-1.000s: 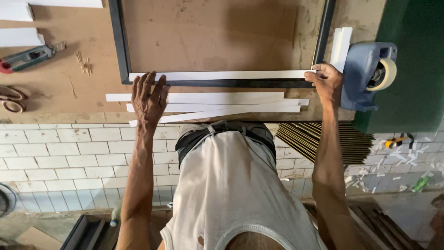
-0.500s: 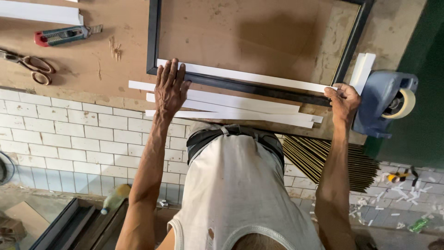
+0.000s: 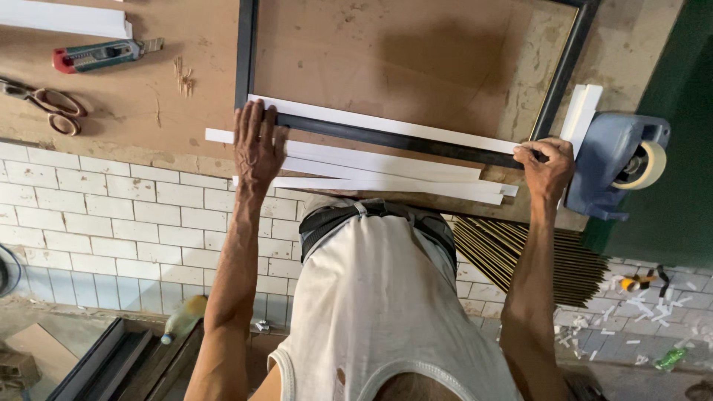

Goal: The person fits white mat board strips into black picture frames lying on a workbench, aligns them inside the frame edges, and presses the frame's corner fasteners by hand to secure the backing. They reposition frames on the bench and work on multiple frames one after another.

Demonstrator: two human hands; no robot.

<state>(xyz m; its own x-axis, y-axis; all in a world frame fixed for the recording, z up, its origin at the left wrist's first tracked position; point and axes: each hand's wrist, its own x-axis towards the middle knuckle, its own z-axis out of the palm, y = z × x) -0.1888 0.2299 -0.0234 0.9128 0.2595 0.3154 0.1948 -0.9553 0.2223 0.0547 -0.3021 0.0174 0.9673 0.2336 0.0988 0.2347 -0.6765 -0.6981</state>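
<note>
Both hands have shifted little since half a second ago. Left hand (image 3: 258, 145) lies flat, fingers spread, on the white strip (image 3: 382, 125) along the frame's near rail (image 3: 394, 139). Right hand (image 3: 546, 169) pinches its right end, fingers curled. Strip runs left to right.

The person wears a white sleeveless vest, worn thin with a small hole or two near the lower hem. A dark belt, possibly black leather, crosses the waist. Both arms are bare and unsleeved.
</note>
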